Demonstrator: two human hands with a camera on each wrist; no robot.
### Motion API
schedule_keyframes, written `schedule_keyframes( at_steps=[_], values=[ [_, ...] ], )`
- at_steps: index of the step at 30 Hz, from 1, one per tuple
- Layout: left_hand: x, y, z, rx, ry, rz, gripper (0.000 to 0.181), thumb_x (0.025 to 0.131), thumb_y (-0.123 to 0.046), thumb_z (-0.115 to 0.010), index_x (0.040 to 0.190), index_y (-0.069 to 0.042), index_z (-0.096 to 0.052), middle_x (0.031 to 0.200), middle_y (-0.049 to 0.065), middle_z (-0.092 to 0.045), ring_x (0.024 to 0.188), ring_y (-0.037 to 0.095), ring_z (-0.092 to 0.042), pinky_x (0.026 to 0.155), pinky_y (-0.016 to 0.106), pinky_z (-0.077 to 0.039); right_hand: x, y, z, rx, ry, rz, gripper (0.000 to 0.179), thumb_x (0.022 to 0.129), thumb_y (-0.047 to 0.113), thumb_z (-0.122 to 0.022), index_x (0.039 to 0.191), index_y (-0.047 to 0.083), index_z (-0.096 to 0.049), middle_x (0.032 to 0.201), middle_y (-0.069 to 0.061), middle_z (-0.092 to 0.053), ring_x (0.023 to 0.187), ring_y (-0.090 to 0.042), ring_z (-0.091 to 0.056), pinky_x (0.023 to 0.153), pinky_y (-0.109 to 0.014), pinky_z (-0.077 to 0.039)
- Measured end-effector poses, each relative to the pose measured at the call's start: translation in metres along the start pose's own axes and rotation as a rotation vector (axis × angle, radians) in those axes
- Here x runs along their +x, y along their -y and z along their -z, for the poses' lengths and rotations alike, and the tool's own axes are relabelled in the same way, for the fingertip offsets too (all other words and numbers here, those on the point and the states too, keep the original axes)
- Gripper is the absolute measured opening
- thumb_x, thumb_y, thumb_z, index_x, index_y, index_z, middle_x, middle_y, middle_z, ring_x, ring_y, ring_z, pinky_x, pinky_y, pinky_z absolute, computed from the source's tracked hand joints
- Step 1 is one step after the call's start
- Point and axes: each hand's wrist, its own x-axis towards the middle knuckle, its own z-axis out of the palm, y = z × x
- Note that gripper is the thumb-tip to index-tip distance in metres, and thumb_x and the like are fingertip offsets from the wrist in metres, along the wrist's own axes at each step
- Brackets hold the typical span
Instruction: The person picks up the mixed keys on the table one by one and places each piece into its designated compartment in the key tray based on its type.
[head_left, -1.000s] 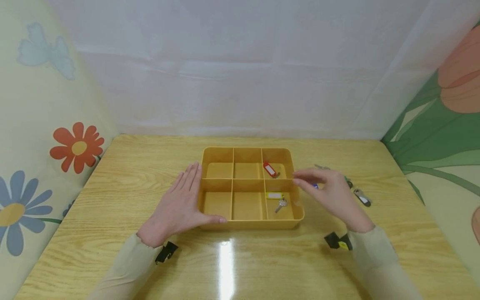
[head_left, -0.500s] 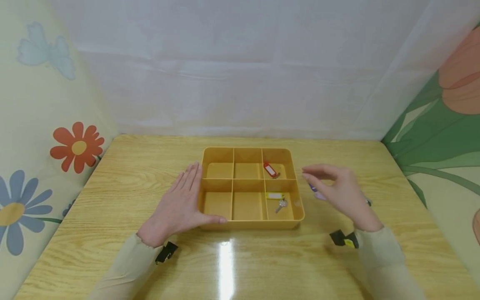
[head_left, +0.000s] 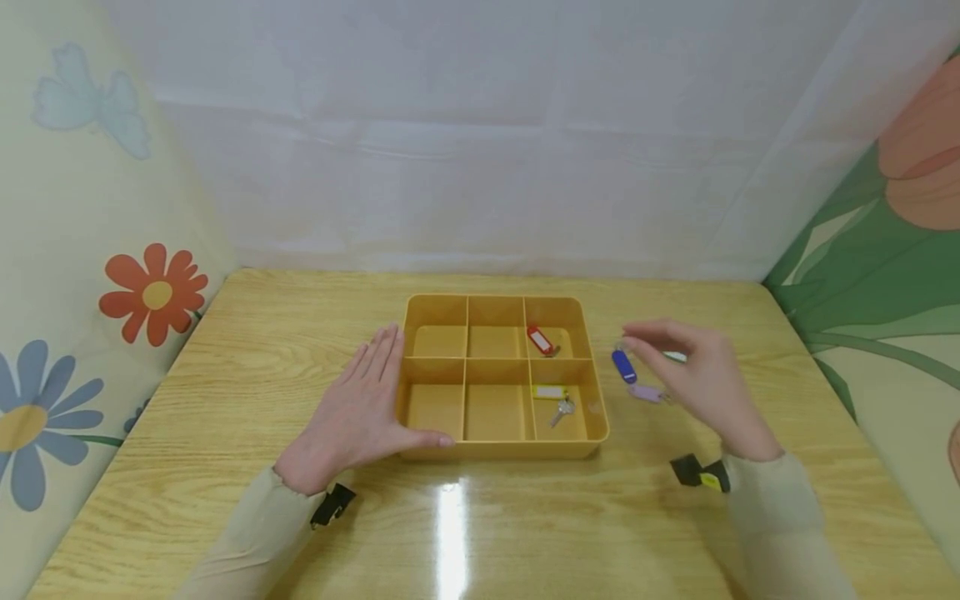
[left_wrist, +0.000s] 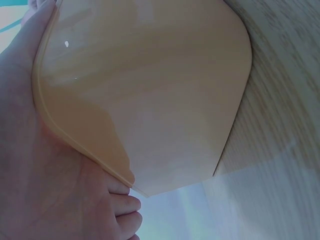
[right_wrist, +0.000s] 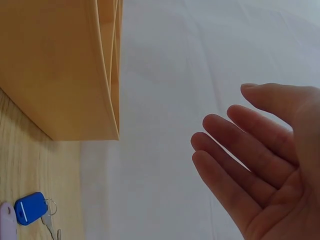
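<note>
My left hand (head_left: 356,417) lies along the left side of a yellow six-compartment box (head_left: 502,451), fingers straight, thumb over the front rim. In the left wrist view its palm and fingers meet the rim (left_wrist: 80,145). My right hand (head_left: 697,379) hovers right of the box, holding nothing, fingers gently bent and thumb apart. Below it on the table lie a blue key tag (head_left: 623,367) with a key (right_wrist: 47,221) and a lilac key tag (head_left: 646,393). Inside the box's right column sit a red key tag (head_left: 539,339) at the back and a yellow key tag (head_left: 550,391) with a key in front.
Part of a green-edged tag (head_left: 675,357) shows behind my right hand, which hides what else lies there. The wooden table (head_left: 555,525) runs back to a white cloth (head_left: 480,167). Flower-printed panels (head_left: 157,296) stand at both sides.
My right hand has drawn away from the box's right rim, moving right and uncovering the blue and lilac key tags. The left hand and the box stay put.
</note>
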Motion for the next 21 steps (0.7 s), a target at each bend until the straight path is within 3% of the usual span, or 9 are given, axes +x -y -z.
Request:
schedule_keyframes(
  at_steps=[8,21],
  values=[
    [0.000,0.000,0.000,0.005,0.004,0.004,0.148,0.067,-0.100,-0.046,0.160,0.003,0.005,0.166,0.020,0.007,0.154,0.035,-0.001,0.124,0.046,-0.005,0.000,0.001,0.010,-0.038,-0.028,-0.068,0.024,0.099,0.027,-0.071,0.118,0.014,-0.077,0.110,0.003,-0.075,0.097,-0.009,-0.068,0.085,-0.017,-0.052],
    [0.000,0.000,-0.001,0.006,-0.001,-0.002,0.148,0.067,-0.100,-0.046,0.160,0.004,0.003,0.166,0.020,0.007,0.154,0.035,-0.001,0.124,0.046,-0.006,0.002,0.000,0.023,-0.041,-0.080,-0.103,0.027,0.098,0.030,-0.071,0.118,0.013,-0.077,0.109,-0.003,-0.076,0.092,-0.003,-0.068,0.083,-0.012,-0.050]
  ],
)
